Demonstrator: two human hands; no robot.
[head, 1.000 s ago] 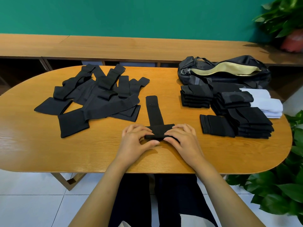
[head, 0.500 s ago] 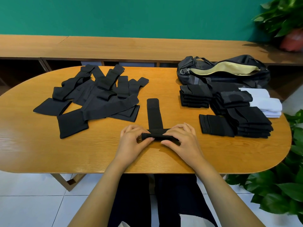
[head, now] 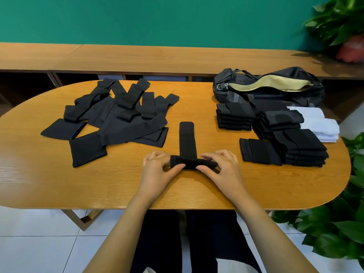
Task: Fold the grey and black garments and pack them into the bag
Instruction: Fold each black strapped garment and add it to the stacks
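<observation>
While left hand, right hand pinch rolled garment: loose pile left, stacks, bag right.

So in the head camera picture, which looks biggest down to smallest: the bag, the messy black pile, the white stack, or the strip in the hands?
1. messy black pile
2. bag
3 and 4. white stack and strip look close; the strip sits nearer the camera, so I won't rank them.

The near garment is showing matt black cloth, the table is gleaming as smooth, glossy wood, and the far right bag is showing dull fabric.
</observation>
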